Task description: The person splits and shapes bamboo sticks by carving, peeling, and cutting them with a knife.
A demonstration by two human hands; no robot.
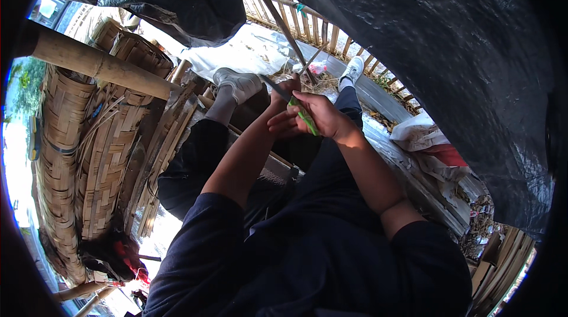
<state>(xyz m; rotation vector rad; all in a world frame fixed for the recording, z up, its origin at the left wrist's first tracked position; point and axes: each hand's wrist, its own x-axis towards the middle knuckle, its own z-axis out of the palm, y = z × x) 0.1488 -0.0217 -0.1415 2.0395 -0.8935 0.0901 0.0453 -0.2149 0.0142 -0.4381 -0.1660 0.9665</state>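
My right hand [322,115] holds a knife by its bright green handle [305,119]. The thumb lies along the handle, and the other fingers are loosely curled beneath. Its dark blade [274,87] points up and to the left, passing across my left wrist area. Just beyond the blade, my left hand [288,89] is closed around a thin, pale strip [315,58], which sticks out toward the far right. The left fingers are partly hidden, as is the strip's near end. Both hands are close together above my lap, between my spread legs.
Rolled woven bamboo mats [109,139] stand at my left behind a thick bamboo pole [100,68]. Black plastic sheeting [426,39] hangs overhead and to the right. A slanting pole [275,15] comes down ahead, before a slatted bamboo fence [331,36]. White sacking [417,130] lies at the right.
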